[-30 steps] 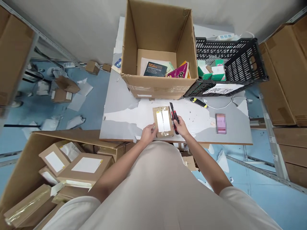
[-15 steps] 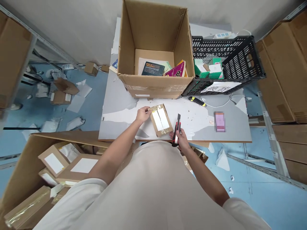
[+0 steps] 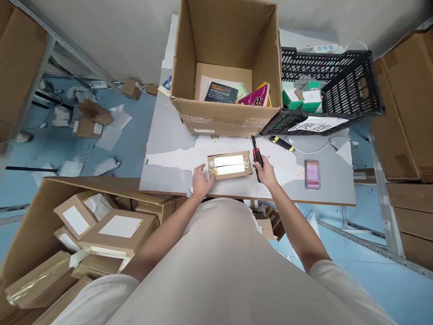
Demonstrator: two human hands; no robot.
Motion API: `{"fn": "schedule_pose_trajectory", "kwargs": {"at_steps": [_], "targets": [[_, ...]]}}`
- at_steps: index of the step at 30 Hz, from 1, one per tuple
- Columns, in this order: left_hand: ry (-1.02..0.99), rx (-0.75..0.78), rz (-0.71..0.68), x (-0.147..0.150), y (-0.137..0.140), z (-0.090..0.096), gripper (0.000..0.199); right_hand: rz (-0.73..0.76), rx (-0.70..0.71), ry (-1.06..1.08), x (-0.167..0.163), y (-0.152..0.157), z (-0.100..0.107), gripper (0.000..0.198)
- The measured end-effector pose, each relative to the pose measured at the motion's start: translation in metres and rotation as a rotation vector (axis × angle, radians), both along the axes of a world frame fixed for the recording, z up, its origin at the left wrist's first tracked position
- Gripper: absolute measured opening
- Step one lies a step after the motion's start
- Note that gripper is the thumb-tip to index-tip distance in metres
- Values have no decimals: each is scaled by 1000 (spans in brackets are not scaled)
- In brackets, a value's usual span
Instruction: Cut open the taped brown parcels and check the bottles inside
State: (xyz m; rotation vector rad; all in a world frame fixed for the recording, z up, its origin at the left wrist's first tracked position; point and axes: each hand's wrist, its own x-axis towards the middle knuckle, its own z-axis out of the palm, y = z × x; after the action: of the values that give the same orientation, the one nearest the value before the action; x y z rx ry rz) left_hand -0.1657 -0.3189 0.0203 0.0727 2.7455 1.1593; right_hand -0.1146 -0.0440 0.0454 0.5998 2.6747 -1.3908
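A small cardboard box (image 3: 230,170) with a white label and clear tape at its ends lies sideways on the grey table. At its left end is my left hand (image 3: 202,181), thumb against the near corner and the other fingers apart. My right hand (image 3: 266,172) grips a red and black utility knife (image 3: 257,155) just right of the box. The knife's blade end points away from me, toward the large carton.
A large open carton (image 3: 226,117) with books stands at the back, beside a black plastic crate (image 3: 341,90) with green-white boxes. A yellow-black cutter (image 3: 282,143) and a blurred pink item (image 3: 312,174) lie rightward. A big carton (image 3: 20,221) of parcels stands at lower left.
The small box has turned from lengthwise to sideways. My left hand has dropped to its left end. My right hand, with the utility knife, has moved forward and slightly right.
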Motion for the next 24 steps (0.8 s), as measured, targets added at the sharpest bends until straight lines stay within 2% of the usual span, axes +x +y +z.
{"fn": "schedule_pose_trajectory", "kwargs": {"at_steps": [2, 5, 7, 11, 13, 24], "targets": [[121, -80, -180, -11, 5, 5, 83, -15, 22, -93, 18, 2, 10, 54], [172, -248, -478, -27, 18, 13, 115, 0, 3, -229, 42, 3, 22, 61], [167, -325, -577, -34, 27, 15, 125, 1, -26, -262, 50, 3, 25, 62], [142, -348, -597, -39, 37, 9, 125, -11, -98, -245, 52, 0, 25, 62], [137, -351, -592, -39, 37, 7, 123, 8, -83, -237, 52, 0, 25, 62], [150, -308, -573, -37, 36, 5, 120, 237, 365, -257, 48, -3, 39, 60]]}}
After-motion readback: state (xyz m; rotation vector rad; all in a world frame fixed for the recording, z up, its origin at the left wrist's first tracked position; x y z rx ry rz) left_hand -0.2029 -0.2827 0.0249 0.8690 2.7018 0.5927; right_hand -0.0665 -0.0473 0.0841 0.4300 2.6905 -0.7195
